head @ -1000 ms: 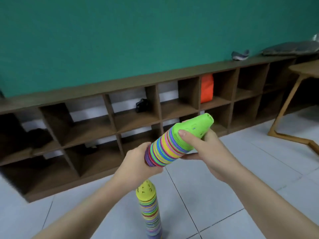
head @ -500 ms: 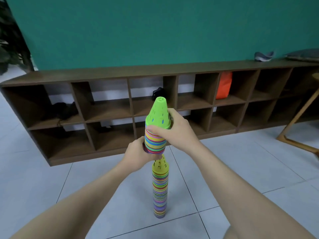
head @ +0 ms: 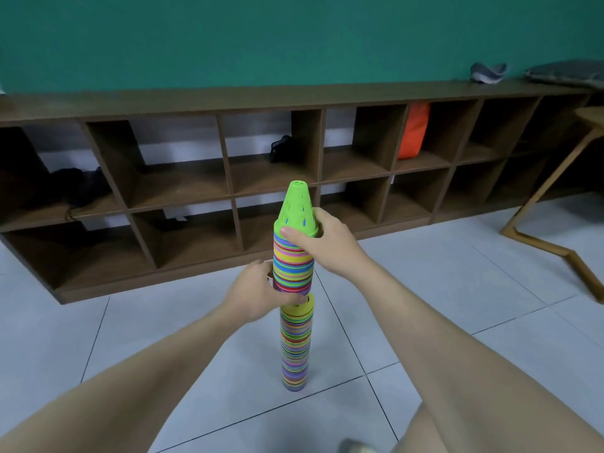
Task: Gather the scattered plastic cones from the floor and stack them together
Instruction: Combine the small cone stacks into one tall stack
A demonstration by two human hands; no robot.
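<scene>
Two stacks: the upper stack (head: pixel 293 266) of coloured cones was held in the middle of the frame, its bottom edge over the yellow cone (head: pixel 298 309) that topped the lower stack (head: pixel 294 349) standing on the floor (head: pixel 490 273).
Handling: thin plastic cones, probably light and a little smooth; the nested stack seemed stiff as one piece, but the tall column below could tip with a sideways push.
Where to hold: best at the rims, one hand high and one low, so the stack stayed straight.
Left hand (head: pixel 258 294): fingers curled around the lowest rims of the upper stack, closed on it.
Right hand (head: pixel 322 245): thumb and fingers wrapped around the rim of the green cone (head: pixel 295 207) at the top, gripping firmly.
Behind: brown shelf (head: pixel 228 178) along the green wall (head: pixel 294 37), upper half of the frame.
</scene>
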